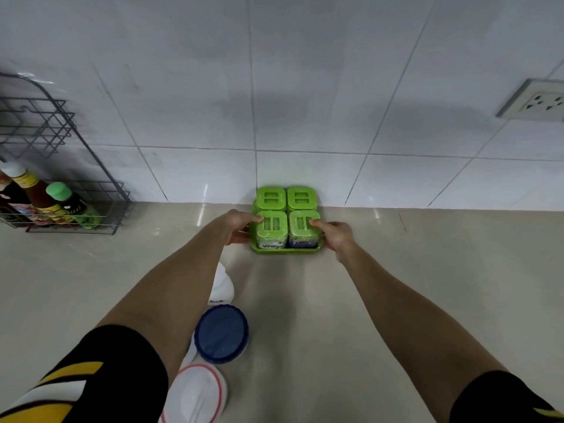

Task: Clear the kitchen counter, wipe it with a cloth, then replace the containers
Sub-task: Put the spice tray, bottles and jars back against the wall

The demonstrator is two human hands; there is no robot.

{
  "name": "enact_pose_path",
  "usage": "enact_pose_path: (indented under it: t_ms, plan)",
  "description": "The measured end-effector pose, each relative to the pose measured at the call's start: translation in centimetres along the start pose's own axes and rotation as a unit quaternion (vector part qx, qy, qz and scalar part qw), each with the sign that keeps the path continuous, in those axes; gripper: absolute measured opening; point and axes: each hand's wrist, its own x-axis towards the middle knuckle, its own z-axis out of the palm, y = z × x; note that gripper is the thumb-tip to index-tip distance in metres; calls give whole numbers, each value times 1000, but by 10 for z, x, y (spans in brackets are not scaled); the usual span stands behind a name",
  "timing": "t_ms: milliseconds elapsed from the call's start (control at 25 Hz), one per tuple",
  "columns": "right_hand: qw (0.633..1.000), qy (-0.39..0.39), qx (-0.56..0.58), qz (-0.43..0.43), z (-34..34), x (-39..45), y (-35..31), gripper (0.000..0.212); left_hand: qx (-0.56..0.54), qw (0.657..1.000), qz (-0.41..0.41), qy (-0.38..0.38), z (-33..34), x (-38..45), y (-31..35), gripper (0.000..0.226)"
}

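A green tray [285, 251] with several green-lidded spice jars [271, 199] stands on the beige counter [396, 285] against the tiled wall. One front jar is labelled "Vinegar". My left hand [239, 224] grips the tray's left side, thumb on a front jar's lid. Gripping the right side is my right hand [334, 235], its thumb on the other front jar's lid. Nearer to me stand a blue-lidded container [221, 332], a white container with a red-rimmed lid [195, 395] and a white container [222, 285] partly hidden behind my left forearm.
A grey wire rack [76, 206] at the far left holds sauce bottles, one with a green cap [59, 190]. A wall socket [537, 102] sits on the tiles at the upper right. No cloth is in view.
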Motion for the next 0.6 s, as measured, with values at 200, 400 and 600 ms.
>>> enact_pose_path:
  t_ms: [200,400,600]
  plan:
    - [948,86,-196,-237,13,-44,-21,60,207,972,113,24,-31,-39,1,57]
    - [926,-138,-208,-283,66,-117,-40,28,284,937,202,22,-97,-101,-25,49]
    - [837,-221,-390,-314,113,-170,-32,68,429,883,190,-1,-138,-137,-65,70]
